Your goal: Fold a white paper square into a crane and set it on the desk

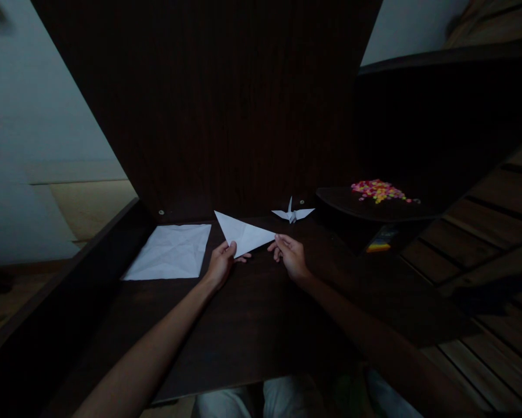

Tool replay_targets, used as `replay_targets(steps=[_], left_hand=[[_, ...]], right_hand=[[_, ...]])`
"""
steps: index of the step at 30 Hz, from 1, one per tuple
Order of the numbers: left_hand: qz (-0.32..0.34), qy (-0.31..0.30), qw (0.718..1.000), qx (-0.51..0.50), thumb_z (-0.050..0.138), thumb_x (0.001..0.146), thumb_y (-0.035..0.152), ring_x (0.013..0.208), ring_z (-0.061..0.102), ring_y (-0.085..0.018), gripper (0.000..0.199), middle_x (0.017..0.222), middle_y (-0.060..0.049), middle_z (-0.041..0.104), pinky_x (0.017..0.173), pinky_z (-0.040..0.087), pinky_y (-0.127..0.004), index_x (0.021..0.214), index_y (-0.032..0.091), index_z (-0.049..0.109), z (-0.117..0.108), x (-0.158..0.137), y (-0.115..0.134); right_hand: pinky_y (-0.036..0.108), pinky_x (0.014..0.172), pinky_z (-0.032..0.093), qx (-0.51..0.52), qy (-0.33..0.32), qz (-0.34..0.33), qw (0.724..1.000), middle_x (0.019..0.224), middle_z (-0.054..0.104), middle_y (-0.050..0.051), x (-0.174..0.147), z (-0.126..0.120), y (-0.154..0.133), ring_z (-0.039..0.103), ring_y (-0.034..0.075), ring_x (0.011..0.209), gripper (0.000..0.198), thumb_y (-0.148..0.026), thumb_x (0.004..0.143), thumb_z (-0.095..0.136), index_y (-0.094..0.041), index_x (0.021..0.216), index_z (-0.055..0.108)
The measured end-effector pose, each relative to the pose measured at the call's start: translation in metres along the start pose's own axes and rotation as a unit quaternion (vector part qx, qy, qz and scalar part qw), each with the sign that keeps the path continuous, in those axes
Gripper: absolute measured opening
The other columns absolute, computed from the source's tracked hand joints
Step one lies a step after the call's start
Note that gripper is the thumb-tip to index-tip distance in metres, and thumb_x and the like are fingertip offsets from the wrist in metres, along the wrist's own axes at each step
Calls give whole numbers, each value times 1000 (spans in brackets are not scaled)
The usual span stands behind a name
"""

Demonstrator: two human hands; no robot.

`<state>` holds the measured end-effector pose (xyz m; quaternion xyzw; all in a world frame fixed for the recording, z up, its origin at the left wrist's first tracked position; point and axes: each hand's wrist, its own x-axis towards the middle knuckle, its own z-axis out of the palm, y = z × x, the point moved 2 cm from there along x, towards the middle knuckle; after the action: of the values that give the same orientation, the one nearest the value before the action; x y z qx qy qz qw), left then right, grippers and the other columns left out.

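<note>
A white sheet of paper folded into a triangle (245, 232) is held up above the dark desk, between my two hands. My left hand (223, 261) grips its lower left edge, thumb on top and fingers underneath. At the triangle's right corner, my right hand (289, 254) pinches the tip between thumb and fingers. Left of my left hand lies an unfolded white sheet (171, 252) with crease lines across it. Behind the triangle, a little to the right, a folded paper crane (292, 216) stands with its wings spread.
A heap of small pink, red and yellow pieces (380, 190) rests on a curved dark shelf (348, 200) at the right. Below it is a rainbow-coloured item (379, 246). The desk (243, 325) has a tall back panel (226, 104) and a raised left side (69, 296).
</note>
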<state>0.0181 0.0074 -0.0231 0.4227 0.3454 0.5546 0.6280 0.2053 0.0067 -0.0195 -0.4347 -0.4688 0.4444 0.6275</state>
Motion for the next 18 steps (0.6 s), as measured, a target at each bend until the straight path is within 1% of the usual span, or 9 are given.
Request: replay_targets(steps=[4,8,13,18], left_hand=[[-1,5,1000,1,70,76,37,83,70,-25,35,97,-13,69,62,55,-29,97,10,62,0,0,0],[-3,10,1000,6,68,79,36,83,70,-25,34,99,-14,69,61,55,-28,99,10,62,-1,0,0],[-9,7,1000,-5,67,79,34,81,71,-24,29,98,-13,69,58,55,-27,95,10,62,-1,1,0],[-20,15,1000,-14,66,81,32,80,71,-25,25,94,-12,69,58,56,-28,93,11,62,0,0,1]], right_hand=[[21,35,36,3,9,8,1000,59,64,2,0,0,-2,46,8,39,41,-55,68,69,-15,72,63],[21,35,36,18,8,13,1000,60,65,3,-1,0,-5,46,8,39,37,-51,69,69,-15,68,62],[20,34,35,59,-6,29,998,59,65,3,-1,0,-4,47,8,39,35,-50,72,68,-16,67,61],[19,33,34,41,-2,18,999,56,63,2,-1,0,-4,47,8,37,36,-51,72,67,-17,65,59]])
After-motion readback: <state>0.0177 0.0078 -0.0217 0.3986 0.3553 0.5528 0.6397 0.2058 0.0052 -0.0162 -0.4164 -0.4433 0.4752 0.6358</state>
